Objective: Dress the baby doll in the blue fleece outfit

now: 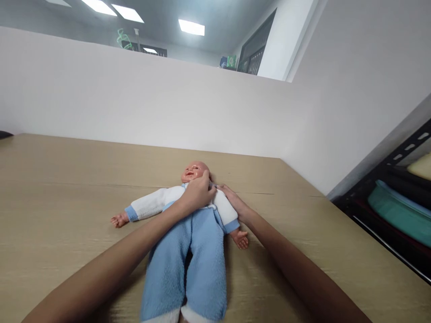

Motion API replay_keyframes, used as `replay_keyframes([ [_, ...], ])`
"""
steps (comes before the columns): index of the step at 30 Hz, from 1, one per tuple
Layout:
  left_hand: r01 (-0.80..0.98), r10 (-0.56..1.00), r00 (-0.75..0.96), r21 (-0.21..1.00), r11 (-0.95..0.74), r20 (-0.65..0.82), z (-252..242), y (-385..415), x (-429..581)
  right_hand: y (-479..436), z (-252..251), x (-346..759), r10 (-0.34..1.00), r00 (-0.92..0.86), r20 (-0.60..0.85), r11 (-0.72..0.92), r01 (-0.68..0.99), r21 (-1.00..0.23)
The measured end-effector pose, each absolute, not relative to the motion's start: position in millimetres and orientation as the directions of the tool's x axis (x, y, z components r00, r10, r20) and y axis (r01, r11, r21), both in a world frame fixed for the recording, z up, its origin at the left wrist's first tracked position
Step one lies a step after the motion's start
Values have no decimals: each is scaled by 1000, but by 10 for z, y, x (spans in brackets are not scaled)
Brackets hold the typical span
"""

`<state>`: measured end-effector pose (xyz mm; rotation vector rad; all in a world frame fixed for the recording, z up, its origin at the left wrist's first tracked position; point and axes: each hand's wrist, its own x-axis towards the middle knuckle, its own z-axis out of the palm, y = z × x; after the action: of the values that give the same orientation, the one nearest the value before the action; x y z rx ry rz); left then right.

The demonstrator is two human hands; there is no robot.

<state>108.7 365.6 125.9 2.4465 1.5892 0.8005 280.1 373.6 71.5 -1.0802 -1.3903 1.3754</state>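
A baby doll (205, 237) lies on its back on the wooden table, its head pointing away from me and its arms spread. It wears a white top with blue cuffs and fluffy blue trousers. My left hand (199, 190) reaches across its chest, thumb up beside the cheek and fingers curled at the side of the neck. Close by, my right hand (235, 201) grips around the shoulder on the right, its fingers directed at the collar. Between the hands, a small greyish bit shows at the neck; I cannot tell what it is.
The wooden table (67, 179) meets a white partition wall (141, 98) at the back. To the right stands a black shelf rack (377, 188) holding a teal item (400, 215) and a pale yellow one (420, 167). A dark object (5, 134) sits at the far left edge.
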Motion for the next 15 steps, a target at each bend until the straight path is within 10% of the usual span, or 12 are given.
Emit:
replay_keyframes([
  [7, 810, 852, 329, 341, -477, 408, 1341, 3630, 992, 3506, 1405, 3439, 839, -544, -29, 372, 611, -698],
  [15, 829, 829, 333, 279, -485, 450, 1346, 3585, 963, 3585, 1648, 3669, 824, -538, -176, 397, 771, -498],
])
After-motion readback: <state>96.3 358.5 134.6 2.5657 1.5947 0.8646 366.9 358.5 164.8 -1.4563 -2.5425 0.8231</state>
